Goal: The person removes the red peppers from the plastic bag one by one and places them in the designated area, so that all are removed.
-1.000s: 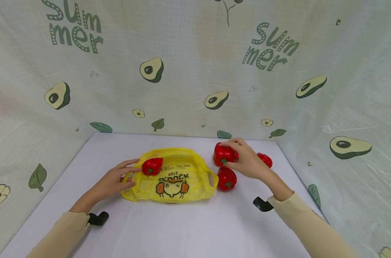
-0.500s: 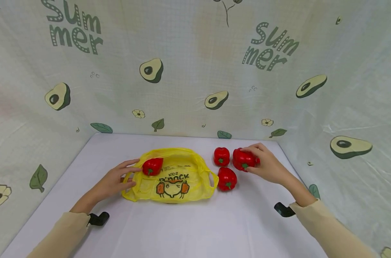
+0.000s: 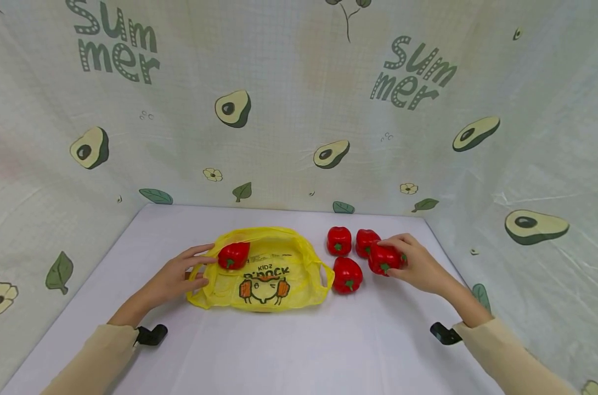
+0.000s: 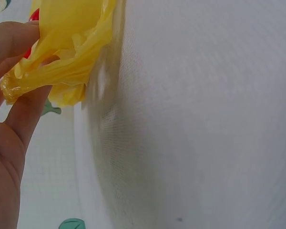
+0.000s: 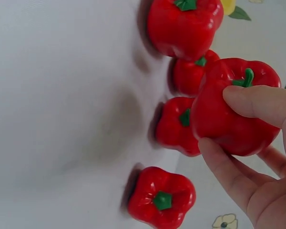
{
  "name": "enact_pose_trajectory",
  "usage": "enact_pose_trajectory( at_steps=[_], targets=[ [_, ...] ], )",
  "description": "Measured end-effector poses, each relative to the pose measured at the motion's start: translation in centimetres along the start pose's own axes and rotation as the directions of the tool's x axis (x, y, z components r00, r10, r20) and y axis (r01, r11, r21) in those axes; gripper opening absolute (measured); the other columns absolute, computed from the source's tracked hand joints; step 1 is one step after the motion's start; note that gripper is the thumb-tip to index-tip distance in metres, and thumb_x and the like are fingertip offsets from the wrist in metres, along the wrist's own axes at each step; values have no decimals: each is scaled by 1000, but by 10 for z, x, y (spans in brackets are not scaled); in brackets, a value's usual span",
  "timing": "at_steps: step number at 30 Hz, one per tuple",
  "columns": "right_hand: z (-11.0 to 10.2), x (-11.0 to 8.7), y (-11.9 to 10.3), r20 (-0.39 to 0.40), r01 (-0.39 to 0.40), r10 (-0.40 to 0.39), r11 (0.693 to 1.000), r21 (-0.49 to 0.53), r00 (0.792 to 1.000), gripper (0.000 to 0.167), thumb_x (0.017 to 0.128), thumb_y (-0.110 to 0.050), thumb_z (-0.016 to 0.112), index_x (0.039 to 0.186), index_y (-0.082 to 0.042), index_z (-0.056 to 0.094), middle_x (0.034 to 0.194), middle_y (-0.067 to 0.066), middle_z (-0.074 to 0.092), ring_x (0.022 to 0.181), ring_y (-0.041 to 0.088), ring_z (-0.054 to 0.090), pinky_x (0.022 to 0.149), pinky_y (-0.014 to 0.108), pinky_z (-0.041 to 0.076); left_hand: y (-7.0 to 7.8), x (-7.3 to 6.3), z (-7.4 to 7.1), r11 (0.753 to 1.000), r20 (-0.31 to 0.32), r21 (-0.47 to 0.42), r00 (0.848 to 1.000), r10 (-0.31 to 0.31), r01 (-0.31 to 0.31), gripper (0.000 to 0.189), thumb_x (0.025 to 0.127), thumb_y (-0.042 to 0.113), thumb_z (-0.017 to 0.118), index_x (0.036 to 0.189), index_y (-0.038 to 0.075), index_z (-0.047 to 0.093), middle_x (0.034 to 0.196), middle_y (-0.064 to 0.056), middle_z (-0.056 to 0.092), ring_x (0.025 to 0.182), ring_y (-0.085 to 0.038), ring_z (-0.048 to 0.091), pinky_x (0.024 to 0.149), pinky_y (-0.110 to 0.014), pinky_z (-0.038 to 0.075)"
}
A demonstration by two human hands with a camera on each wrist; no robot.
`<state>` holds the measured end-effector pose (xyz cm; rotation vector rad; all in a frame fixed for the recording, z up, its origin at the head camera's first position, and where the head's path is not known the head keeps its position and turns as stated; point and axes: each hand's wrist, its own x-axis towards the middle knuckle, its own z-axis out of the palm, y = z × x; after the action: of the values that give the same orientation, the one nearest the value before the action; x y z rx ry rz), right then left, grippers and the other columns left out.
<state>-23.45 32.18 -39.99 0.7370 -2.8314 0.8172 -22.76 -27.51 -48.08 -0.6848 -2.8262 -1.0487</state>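
Observation:
In the head view my left hand is at the left handle of a yellow plastic bag. The left wrist view shows the thumb behind the twisted handle strip and the fingers on its other side. Inside the bag's left end lies one red bell pepper. My right hand grips another red bell pepper, its thumb beside the green stem. That pepper is raised over the table in the right wrist view, overlapping others behind it.
Red bell peppers stand right of the bag: one at the back, one nearer the front and one behind the held pepper. A further pepper shows in the right wrist view. Patterned cloth rises behind the white table.
My right hand has carried its pepper rightward and a little toward me, uncovering the peppers at the back. My left hand and the bag have stayed in place.

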Motion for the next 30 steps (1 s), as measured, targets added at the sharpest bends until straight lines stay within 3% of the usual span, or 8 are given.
enact_pose_trajectory(
  at_steps=[15, 30],
  targets=[
    [23, -10, 15, 24, -23, 23, 999, 26, 999, 69, 80, 2, 90, 141, -14, 64, 139, 18, 54, 128, 41, 53, 82, 44, 65, 1, -1, -1, 1000, -4, 17, 1000, 12, -12, 48, 93, 11, 83, 139, 14, 70, 166, -9, 42, 150, -44, 40, 106, -61, 52],
    [31, -11, 21, 36, -18, 16, 999, 40, 999, 64, 82, 1, 89, 140, -13, 64, 137, 17, 55, 129, 40, 52, 82, 44, 65, 5, -2, -2, 999, -16, 33, 999, 29, -29, 48, 91, 12, 85, 138, 14, 71, 165, -11, 44, 147, -46, 43, 106, -64, 50]
  ],
)
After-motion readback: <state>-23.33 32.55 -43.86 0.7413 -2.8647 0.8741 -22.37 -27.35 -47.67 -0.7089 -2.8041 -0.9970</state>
